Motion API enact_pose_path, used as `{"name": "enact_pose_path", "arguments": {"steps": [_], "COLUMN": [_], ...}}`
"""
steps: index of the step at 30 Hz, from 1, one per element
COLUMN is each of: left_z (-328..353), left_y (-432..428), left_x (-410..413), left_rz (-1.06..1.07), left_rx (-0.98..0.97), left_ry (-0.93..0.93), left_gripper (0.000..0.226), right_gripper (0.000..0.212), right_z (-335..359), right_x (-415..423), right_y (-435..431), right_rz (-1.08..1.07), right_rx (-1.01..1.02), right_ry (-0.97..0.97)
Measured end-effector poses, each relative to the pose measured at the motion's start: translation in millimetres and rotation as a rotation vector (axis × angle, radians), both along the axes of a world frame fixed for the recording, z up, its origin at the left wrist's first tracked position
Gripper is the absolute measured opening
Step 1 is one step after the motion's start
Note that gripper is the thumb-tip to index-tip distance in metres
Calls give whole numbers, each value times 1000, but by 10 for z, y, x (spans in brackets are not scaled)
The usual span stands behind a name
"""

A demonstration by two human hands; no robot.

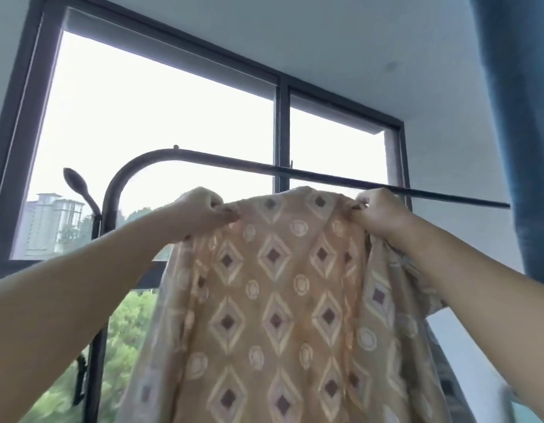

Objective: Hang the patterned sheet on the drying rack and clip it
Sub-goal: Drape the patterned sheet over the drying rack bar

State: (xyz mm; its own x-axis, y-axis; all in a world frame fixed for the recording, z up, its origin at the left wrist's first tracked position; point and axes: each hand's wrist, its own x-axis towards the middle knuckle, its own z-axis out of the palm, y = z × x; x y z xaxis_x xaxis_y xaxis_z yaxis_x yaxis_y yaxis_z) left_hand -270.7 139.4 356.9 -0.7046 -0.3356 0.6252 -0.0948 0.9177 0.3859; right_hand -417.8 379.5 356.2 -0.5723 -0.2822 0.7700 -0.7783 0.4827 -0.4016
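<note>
The patterned sheet (276,300) is tan with cream diamonds and circles, and it hangs down from my two raised hands. My left hand (200,213) grips its top edge on the left. My right hand (380,215) grips the top edge on the right. The dark metal bar of the drying rack (295,171) runs across just above and behind the sheet's top edge, curving down at its left end into an upright post. The sheet's top sits slightly below the bar, not over it. No clips are visible.
A large dark-framed window (281,123) fills the background, with trees and buildings outside. A rounded hook-like arm (78,186) sticks out from the rack post at left. A blue curtain (521,132) hangs at the right edge.
</note>
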Motion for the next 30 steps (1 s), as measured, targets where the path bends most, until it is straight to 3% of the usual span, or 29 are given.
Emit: {"name": "enact_pose_path", "arguments": {"steps": [2,4,7,9,11,13,15,18,20,22,25,26,27,28,30], "left_z": [-1,38,77,92,100,119,120,47,-47,-44,155,228,254,228,-14], "left_y": [-31,43,234,363,485,562,533,313,148,54,177,269,330,353,292], "left_x": [17,3,-88,-137,-166,-169,-123,9,63,49,9,18,6,-40,-115], "left_rz": [-14,-64,-97,-122,-133,-151,-193,-186,-100,-70,85,56,29,-3,68], "left_rx": [35,25,-62,-105,-152,-158,-87,110,176,197,106,137,113,20,-182], "left_ry": [125,89,71,84,90,73,-26,-384,-459,-183,738,895,861,621,-193], "left_gripper": [45,40,33,29,24,19,17,20,11,18,16,12,14,19,25], "right_gripper": [30,27,61,65,42,14,17,16,15,15,12,14,18,20,19], "right_z": [-69,-64,-37,-72,-138,-185,-171,-65,14,69,130,148,159,156,58], "right_x": [-18,16,240,357,384,350,280,172,85,29,71,88,92,76,14], "right_y": [69,52,-115,-248,-354,-430,-446,-319,-201,-150,-194,-198,-188,-167,-117], "right_rz": [2,25,228,398,484,479,446,376,296,237,218,214,198,154,19], "right_rx": [-83,-97,-47,23,77,-17,-150,-307,-364,-411,-468,-489,-500,-450,-141], "right_ry": [-30,-54,-153,-240,-281,-251,-214,-166,-128,-52,84,110,121,123,111]}}
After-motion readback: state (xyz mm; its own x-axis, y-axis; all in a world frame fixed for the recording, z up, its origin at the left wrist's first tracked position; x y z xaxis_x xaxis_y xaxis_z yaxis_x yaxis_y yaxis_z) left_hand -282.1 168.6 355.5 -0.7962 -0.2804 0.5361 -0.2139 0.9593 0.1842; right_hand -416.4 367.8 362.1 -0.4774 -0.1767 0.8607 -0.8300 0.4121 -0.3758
